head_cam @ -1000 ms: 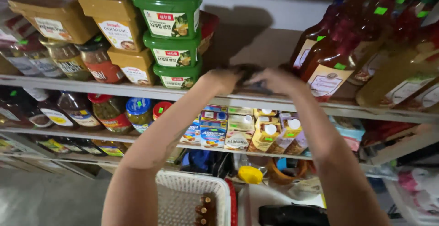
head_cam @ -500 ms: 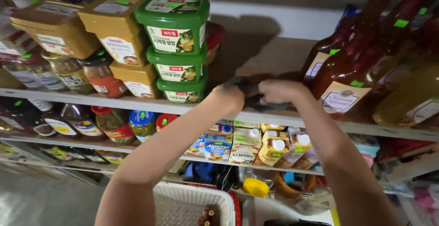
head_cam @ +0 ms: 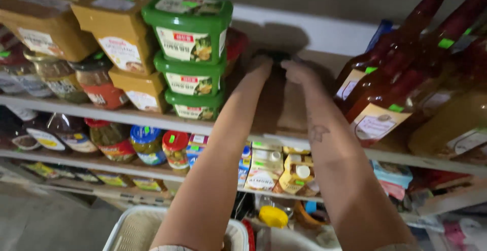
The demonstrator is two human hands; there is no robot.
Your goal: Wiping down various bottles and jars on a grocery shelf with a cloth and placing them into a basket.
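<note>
Head view: 2 hands, left hand (head_cam: pixel 261 64) and right hand (head_cam: pixel 297 71), have been pushed deeper, closed around a dark object (head_cam: pixel 276 56) beside green tubs (head_cam: pixel 190 53); shelving appears advanced.

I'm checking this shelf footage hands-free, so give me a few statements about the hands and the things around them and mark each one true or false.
1. Both hands reach to the back of the shelf and meet at a small dark object. True: the left hand and the right hand are on either side of it.
2. The green tubs are stacked three high, left of the hands. True.
3. The bottles right of the hands hold a clear liquid. False: they look dark red.
4. The shelf with the tubs is the lowest one. False: more shelves with jars lie below.
5. The brown tubs stand right of the green ones. False: they stand to the left.
</note>
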